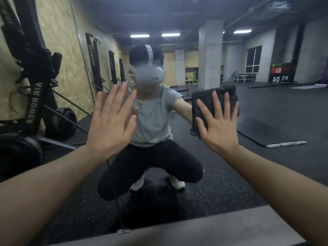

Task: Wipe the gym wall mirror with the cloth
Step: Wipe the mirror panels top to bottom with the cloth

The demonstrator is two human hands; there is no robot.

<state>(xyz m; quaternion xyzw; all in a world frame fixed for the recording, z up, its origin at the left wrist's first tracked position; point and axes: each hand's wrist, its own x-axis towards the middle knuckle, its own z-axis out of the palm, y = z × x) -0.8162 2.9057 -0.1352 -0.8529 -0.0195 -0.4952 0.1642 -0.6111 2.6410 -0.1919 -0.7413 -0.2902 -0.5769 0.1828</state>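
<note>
Where fingers (pixel 215 103) spread, cloth (pixel 204 102) beneath

"AIR ROWER" on the black rowing machine (pixel 34 102), mirrored "D3" and "40 04" on the scoreboard (pixel 281 74)

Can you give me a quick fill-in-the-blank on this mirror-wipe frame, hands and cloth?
1. The dark cloth is pressed to the mirror by the ____ hand.
2. The left hand lies flat on the glass, holding ____.
3. The right hand has its fingers ____ over the cloth, not curled round it.
4. The upright machine at the left reads AIR ____.

Missing words: right; nothing; spread; ROWER
</note>
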